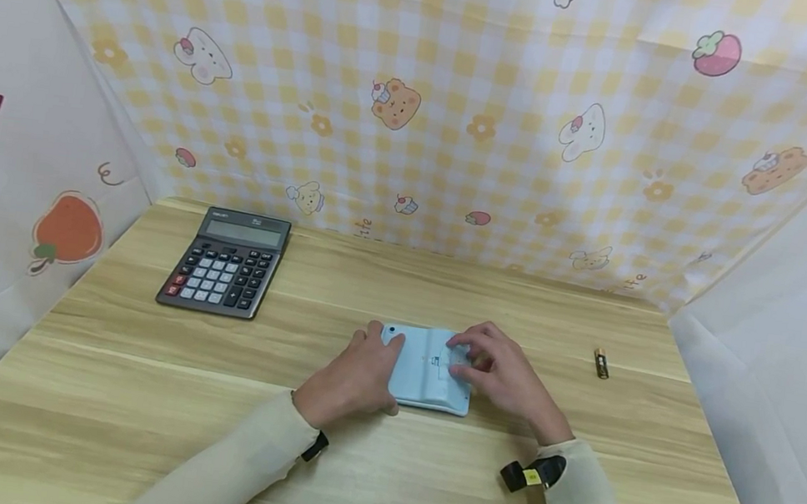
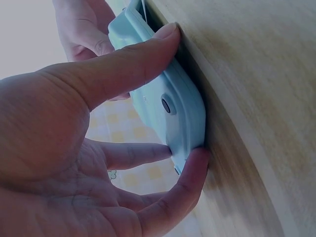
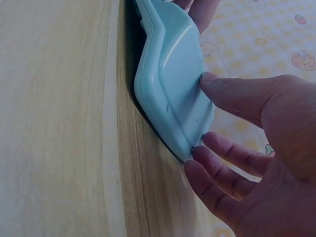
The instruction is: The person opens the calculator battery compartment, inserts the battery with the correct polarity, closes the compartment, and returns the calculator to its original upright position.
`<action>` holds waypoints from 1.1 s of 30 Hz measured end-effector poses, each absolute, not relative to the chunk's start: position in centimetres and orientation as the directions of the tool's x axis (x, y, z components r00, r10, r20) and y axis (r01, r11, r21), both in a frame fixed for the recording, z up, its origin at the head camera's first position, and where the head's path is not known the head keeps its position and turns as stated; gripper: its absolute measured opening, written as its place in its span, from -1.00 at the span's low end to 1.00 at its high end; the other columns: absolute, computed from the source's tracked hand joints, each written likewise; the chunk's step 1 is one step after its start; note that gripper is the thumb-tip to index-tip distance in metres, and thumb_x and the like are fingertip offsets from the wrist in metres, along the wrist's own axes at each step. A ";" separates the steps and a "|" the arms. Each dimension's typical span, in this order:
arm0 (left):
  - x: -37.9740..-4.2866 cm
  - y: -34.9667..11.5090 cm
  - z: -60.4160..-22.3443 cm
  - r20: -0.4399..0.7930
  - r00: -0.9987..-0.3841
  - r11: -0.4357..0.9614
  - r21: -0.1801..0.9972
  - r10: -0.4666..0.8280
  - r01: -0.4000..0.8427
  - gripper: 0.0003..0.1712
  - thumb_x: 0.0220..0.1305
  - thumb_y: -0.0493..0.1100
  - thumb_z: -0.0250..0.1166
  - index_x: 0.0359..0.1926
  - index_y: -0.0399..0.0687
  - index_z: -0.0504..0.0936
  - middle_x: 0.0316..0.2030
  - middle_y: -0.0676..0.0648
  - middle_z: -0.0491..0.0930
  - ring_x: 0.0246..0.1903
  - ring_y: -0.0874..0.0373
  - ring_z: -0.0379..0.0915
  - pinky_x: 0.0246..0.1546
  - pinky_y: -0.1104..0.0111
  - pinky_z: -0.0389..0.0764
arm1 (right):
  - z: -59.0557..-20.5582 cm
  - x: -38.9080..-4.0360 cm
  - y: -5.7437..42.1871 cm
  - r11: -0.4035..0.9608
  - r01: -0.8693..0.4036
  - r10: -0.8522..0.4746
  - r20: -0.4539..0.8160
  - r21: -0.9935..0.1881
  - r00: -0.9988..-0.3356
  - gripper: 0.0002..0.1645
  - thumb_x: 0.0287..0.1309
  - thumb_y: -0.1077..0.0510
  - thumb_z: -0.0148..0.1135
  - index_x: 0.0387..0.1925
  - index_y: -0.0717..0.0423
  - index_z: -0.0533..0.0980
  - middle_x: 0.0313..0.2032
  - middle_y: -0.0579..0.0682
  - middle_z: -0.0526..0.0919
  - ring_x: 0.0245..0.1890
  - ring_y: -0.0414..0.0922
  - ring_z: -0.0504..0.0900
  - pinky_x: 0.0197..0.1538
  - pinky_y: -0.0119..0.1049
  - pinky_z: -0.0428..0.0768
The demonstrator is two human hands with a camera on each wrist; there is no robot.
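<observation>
We see first a yellow-and-white checked cloth (image 1: 449, 64) hung across the back. Below it spreads the wood-grain tabletop (image 1: 130, 386), and on its left side, toward the back, we find a dark grey calculator (image 1: 222, 263), keys facing up. The person's left grip (image 1: 357, 371), a bare hand, is clamped on a light-blue device (image 1: 410, 364), thumb at the near edge and fingers at the far side. The right grip (image 1: 509, 374) is bent about the device's right end, where we see thumb and fingertips touching it. The device sits between both hands, near the middle of the tabletop, its raised section facing up. Smallest, we spot a black-and-gold battery (image 1: 601, 364) lying right of the right grip.
</observation>
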State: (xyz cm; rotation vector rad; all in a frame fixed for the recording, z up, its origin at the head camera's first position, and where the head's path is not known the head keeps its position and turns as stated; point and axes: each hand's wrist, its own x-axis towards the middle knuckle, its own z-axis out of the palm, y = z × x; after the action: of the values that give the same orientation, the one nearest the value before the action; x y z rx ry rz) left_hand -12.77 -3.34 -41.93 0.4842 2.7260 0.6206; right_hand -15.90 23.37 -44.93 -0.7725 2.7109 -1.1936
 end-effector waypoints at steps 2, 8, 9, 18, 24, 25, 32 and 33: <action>-12.8 -3.3 -41.9 -0.211 -0.898 0.850 0.460 0.386 0.257 0.16 0.08 -0.12 0.79 0.59 -0.36 0.37 0.43 -0.47 0.28 0.22 -0.27 0.36 0.14 0.02 0.64 | -44.9 -15.9 23.4 0.586 -0.397 -0.466 0.107 -0.706 -0.878 -0.60 0.39 0.19 0.55 0.20 0.03 0.70 0.06 0.04 0.63 -0.15 -0.10 0.67 -0.08 -0.19 0.70; -12.7 -3.4 -41.9 -0.193 -0.900 0.845 0.462 0.391 0.269 0.14 0.06 -0.13 0.79 0.56 -0.37 0.40 0.39 -0.48 0.30 0.15 -0.25 0.37 0.09 0.02 0.64 | -44.9 -16.0 23.6 0.642 -0.350 -0.421 0.069 -0.682 -0.904 -0.56 0.40 0.20 0.52 0.25 0.09 0.67 0.09 0.04 0.66 -0.06 -0.05 0.71 -0.03 -0.11 0.70; -12.7 -3.4 -41.9 -0.191 -0.900 0.844 0.463 0.392 0.270 0.13 0.06 -0.13 0.79 0.56 -0.37 0.40 0.38 -0.48 0.31 0.14 -0.24 0.37 0.09 0.02 0.64 | -44.9 -16.0 23.7 0.647 -0.347 -0.415 0.068 -0.679 -0.907 -0.57 0.40 0.21 0.51 0.25 0.10 0.67 0.09 0.05 0.66 -0.05 -0.03 0.71 -0.03 -0.10 0.70; -12.7 -3.5 -42.0 -0.189 -0.902 0.836 0.483 0.389 0.259 0.14 0.08 -0.16 0.78 0.58 -0.37 0.38 0.40 -0.50 0.30 0.16 -0.26 0.38 0.12 -0.01 0.64 | -44.8 -16.1 23.7 0.652 -0.309 -0.377 0.058 -0.693 -0.925 -0.58 0.41 0.27 0.46 0.24 0.21 0.65 0.04 0.06 0.73 -0.09 -0.09 0.70 -0.04 -0.15 0.69; -12.6 -3.5 -42.1 -0.189 -0.904 0.836 0.487 0.383 0.253 0.11 0.11 -0.13 0.76 0.57 -0.36 0.39 0.36 -0.49 0.32 0.02 -0.20 0.42 0.01 0.03 0.68 | -44.7 -16.1 23.6 0.645 -0.288 -0.365 0.045 -0.708 -0.930 -0.61 0.43 0.27 0.43 0.23 0.20 0.65 0.03 0.04 0.77 -0.11 -0.11 0.70 -0.06 -0.18 0.68; -12.6 -3.5 -42.1 -0.190 -0.904 0.836 0.487 0.384 0.253 0.10 0.12 -0.12 0.76 0.57 -0.35 0.39 0.35 -0.49 0.33 0.00 -0.19 0.43 -0.01 0.04 0.68 | -44.7 -16.1 23.6 0.643 -0.290 -0.367 0.047 -0.709 -0.929 -0.61 0.44 0.27 0.42 0.23 0.20 0.65 0.04 0.04 0.77 -0.11 -0.11 0.70 -0.06 -0.18 0.68; -12.7 -3.4 -42.1 -0.187 -0.902 0.831 0.495 0.389 0.255 0.09 0.10 -0.11 0.75 0.55 -0.38 0.40 0.28 -0.47 0.35 -0.10 -0.14 0.46 -0.08 0.05 0.69 | -44.8 -16.0 23.7 0.636 -0.289 -0.375 0.041 -0.716 -0.926 -0.64 0.50 0.30 0.31 0.25 0.22 0.63 0.07 0.06 0.75 -0.06 -0.07 0.69 0.02 -0.06 0.67; -12.7 -3.4 -42.0 -0.186 -0.902 0.830 0.494 0.391 0.258 0.09 0.10 -0.10 0.75 0.55 -0.38 0.41 0.28 -0.47 0.36 -0.11 -0.13 0.46 -0.08 0.05 0.69 | -44.8 -16.0 23.7 0.633 -0.285 -0.374 0.037 -0.720 -0.927 -0.64 0.51 0.30 0.29 0.26 0.22 0.62 0.08 0.07 0.75 -0.04 -0.06 0.69 0.04 -0.04 0.67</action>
State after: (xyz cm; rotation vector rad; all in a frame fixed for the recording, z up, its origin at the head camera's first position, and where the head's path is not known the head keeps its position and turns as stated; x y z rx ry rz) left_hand -12.69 -3.39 -42.05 0.4949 2.7328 0.6800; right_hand -16.00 23.75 -44.76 -0.5534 2.7333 -1.1742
